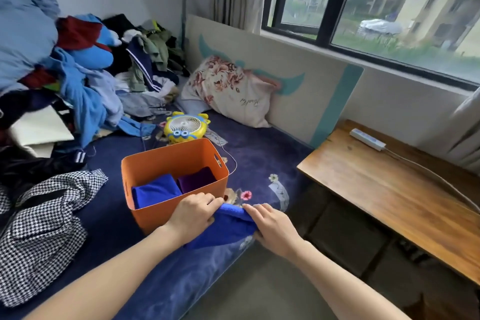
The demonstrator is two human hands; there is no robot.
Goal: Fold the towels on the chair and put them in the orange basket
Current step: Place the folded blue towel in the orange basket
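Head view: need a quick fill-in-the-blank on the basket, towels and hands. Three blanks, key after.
1. The purple towel lies in the orange basket, to the ____ of the folded blue towel.
2. The left hand and right hand both grip the held towel, whose colour is ____.
3. The yellow gadget behind the orange basket is a small ____.
Missing words: right; blue; fan.

Soft daylight from the window [389,8]; wide-angle edge distortion.
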